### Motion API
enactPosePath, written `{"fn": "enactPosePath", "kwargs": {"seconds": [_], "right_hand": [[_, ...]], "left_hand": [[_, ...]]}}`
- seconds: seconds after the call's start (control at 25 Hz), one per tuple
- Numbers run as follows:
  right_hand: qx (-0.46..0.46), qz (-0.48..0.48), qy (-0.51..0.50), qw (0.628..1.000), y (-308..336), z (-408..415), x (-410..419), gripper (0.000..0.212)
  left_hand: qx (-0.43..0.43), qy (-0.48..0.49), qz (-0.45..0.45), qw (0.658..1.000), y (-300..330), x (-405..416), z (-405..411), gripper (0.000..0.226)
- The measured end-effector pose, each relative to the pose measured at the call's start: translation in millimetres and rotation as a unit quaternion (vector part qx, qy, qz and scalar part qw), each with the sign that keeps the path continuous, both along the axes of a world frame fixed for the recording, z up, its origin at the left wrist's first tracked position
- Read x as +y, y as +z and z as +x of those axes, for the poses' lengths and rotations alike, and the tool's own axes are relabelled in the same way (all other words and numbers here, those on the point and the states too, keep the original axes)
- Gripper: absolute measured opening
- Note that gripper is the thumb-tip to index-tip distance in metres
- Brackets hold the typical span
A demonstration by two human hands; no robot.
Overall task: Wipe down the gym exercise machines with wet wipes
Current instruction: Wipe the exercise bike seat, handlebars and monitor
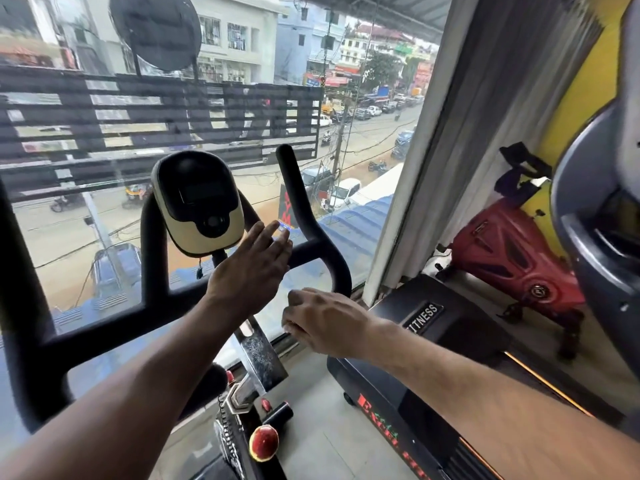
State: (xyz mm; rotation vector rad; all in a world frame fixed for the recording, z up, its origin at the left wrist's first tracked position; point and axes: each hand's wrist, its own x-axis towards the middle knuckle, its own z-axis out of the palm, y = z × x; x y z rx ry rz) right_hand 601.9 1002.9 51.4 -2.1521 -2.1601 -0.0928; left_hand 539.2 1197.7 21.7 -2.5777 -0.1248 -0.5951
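A black exercise bike handlebar [313,216] stands in front of me at a large window. Its beige and black console [201,206] sits at the centre of the bars. My left hand [251,268] is raised with fingers straight and together, just right of the console and close to the right bar. A small pale blue-white thing shows at its fingertips; I cannot tell whether it is a wipe. My right hand [320,322] hangs lower, fingers curled downward, beside the bend of the right bar. No wipe shows in it.
The bike's chrome stem [259,355] and a red knob [264,443] lie below my arms. A black treadmill [415,375] stands to the right. A red spin bike [512,258] and a grey machine [595,216] stand further right. The window glass [104,237] is directly ahead.
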Motion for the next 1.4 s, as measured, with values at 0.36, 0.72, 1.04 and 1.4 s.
{"fn": "enactPosePath", "kwargs": {"seconds": [0.36, 0.72, 1.04, 1.4], "right_hand": [[0.084, 0.269, -0.012, 0.960, -40, 32, -41, 0.016], [-0.148, 0.124, -0.106, 0.975, -22, 113, 28, 0.020], [0.020, 0.085, -0.307, 0.948, -34, 80, 3, 0.022], [0.160, 0.317, -0.237, 0.904, -64, -22, -13, 0.018]], "left_hand": [[-0.018, 0.009, 0.009, 1.000, -3, -1, -1, 0.063], [-0.016, 0.014, 0.013, 1.000, 1, -2, -1, 0.051], [-0.010, 0.025, 0.015, 1.000, 2, -3, -1, 0.050], [-0.008, 0.021, 0.021, 1.000, 2, -4, -1, 0.047]]}}
